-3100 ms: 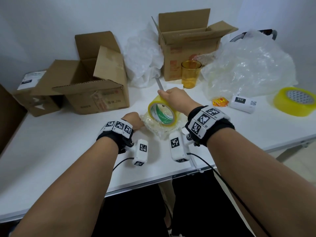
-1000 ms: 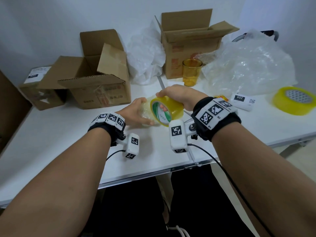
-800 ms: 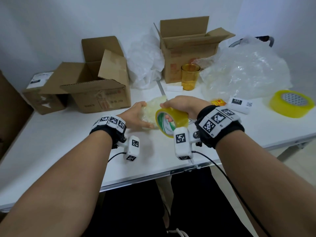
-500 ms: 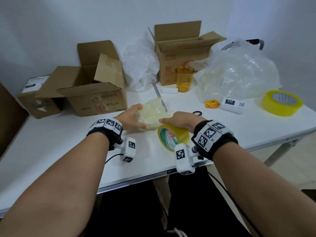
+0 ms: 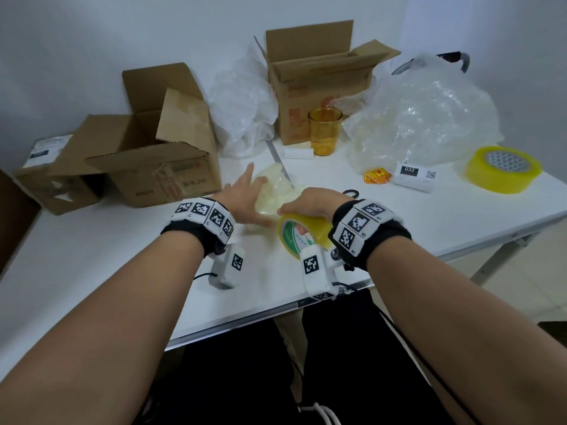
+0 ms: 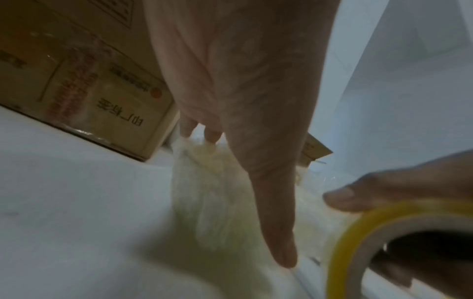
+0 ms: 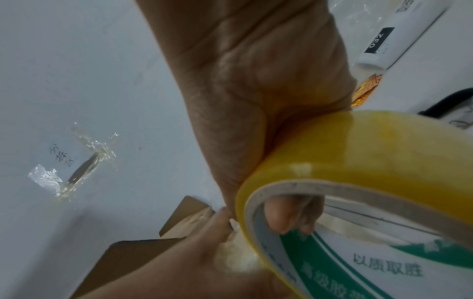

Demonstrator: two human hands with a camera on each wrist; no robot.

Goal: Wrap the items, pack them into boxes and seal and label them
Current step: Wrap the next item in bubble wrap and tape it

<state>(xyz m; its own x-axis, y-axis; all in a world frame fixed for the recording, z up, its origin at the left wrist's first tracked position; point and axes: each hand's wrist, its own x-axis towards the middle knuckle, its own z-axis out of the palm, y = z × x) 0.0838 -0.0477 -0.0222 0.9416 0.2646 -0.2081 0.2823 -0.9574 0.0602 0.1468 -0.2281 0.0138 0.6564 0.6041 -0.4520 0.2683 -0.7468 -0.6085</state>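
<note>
Her left hand (image 5: 245, 197) lies flat, fingers straight, steadying the bubble-wrapped bundle (image 5: 276, 191) while her right hand (image 5: 310, 204) grips the tape roll (image 5: 302, 233), seemingly to fasten the wrap.

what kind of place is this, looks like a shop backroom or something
Likely a small packing station: a white table against a wall, open cardboard boxes, heaps of bubble wrap and yellow tape rolls.

"032" on white device (image 5: 414, 177), "以质取胜" inside tape roll (image 7: 384, 263)
</note>
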